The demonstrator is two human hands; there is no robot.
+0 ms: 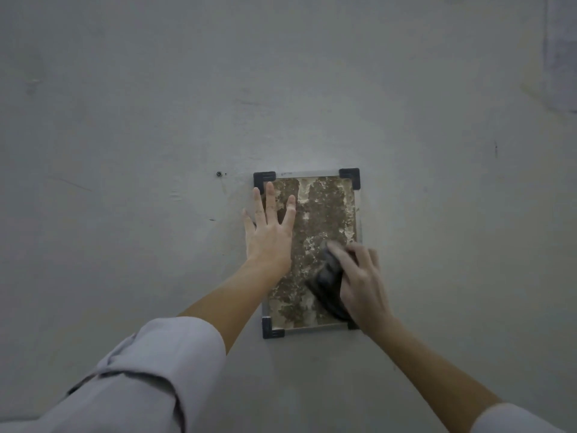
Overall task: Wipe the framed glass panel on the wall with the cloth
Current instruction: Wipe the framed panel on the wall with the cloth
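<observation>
Where the panel is: the rectangular framed glass panel (324, 214) hangs flat on the plain grey wall (125, 120), low in the middle of the view, with a black plastic corner bracket (349, 178) at each corner that shows.
Glass surface: brown, mottled grime covers most of it, with paler patches near the top and down the right edge. Judged from this, most of the wiping is not yet done.
Left hand: the left hand (270, 239) lies palm-down over the panel's upper left edge, partly on the glass and partly on the wall.
Left grip: apart, with the fingers straight and spread, clamped on nothing.
Why so: probably to steady the frame against the wall while the other hand rubs.
Right hand: the right hand (362, 285) is at the panel's lower right, covering that corner.
Right grip: curled round a bunched dark grey cloth (327, 279) and pressing it onto the glass.
Why so: a bunched wad probably gives firmer pressure on caked dirt than a flat sheet would.
Containers: none shows in this view, so no bucket or bottle can be reported.
Also seen: a small dark screw or hole (218, 174) in the wall to the left of the frame, and pale grey rolled sleeves (156, 370) on both forearms.
</observation>
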